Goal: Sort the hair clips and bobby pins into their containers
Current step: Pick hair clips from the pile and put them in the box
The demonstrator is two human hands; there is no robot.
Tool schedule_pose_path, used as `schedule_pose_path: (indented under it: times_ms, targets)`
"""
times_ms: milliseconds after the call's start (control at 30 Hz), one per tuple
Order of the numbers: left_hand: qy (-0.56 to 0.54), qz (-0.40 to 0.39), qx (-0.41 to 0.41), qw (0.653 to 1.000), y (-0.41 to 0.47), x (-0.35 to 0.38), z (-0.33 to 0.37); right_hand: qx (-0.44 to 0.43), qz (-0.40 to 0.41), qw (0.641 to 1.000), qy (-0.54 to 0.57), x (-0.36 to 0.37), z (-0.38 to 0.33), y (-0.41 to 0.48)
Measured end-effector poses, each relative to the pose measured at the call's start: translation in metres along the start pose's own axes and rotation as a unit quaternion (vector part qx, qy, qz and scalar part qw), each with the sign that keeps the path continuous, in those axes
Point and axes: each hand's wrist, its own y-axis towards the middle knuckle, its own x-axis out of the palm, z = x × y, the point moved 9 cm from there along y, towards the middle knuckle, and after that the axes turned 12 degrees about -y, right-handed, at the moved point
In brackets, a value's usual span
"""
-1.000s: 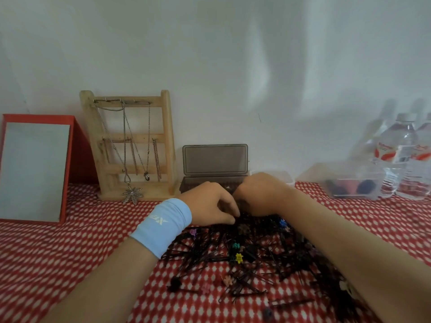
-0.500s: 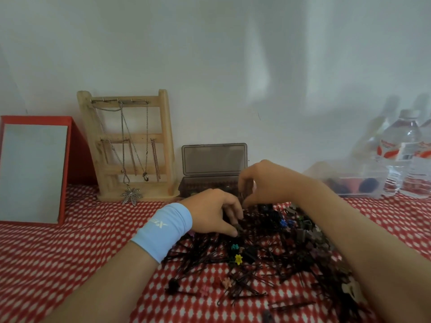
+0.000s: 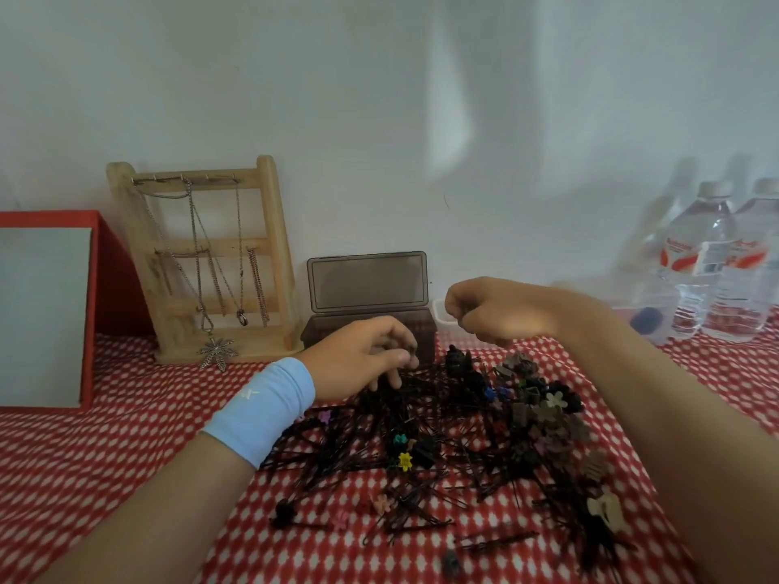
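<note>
Presently: left hand (image 3: 358,358), blue wristband (image 3: 261,410): fingertips curled, pinching pins (image 3: 379,440) at the heap's far edge. Dark box (image 3: 366,284), lid up: just behind that grip. Right hand (image 3: 501,309): raised, fingers curled tight; blurred, so whether it holds anything cannot be told. Clear tub (image 3: 439,316): directly beneath its fingertips. Clips (image 3: 543,410): below and nearer than the right hand, mixed into the heap on checked cloth (image 3: 105,457).

I see the box (image 3: 366,284) at the wall (image 3: 379,99): rack (image 3: 210,263) just left, mirror (image 3: 42,314) farther left, tub (image 3: 439,314) just right, bottles (image 3: 716,267) far right, pins (image 3: 379,440) and clips (image 3: 543,410) heaped before it on the cloth (image 3: 105,448).
</note>
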Motion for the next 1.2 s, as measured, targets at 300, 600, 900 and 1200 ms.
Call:
schedule_pose_path:
  times_ms: [300, 600, 900, 1200]
  targets:
    - [0.112, 0.001, -0.026, 0.993, 0.028, 0.006, 0.028, 0.049, -0.016, 0.978, -0.202, 0.022, 0.017, 0.011]
    - [0.165, 0.110, 0.042, 0.979, 0.039, -0.011, 0.039, 0.045, -0.057, 0.983, -0.167, 0.023, 0.020, 0.005]
    - [0.179, 0.116, 0.024, 0.977, 0.052, -0.036, 0.022, 0.013, -0.054, 0.992, 0.117, 0.013, 0.003, 0.000]
    - [0.131, 0.139, -0.001, 0.982, 0.053, -0.057, -0.002, 0.005, 0.135, 0.977, 0.165, -0.010, -0.003, 0.018]
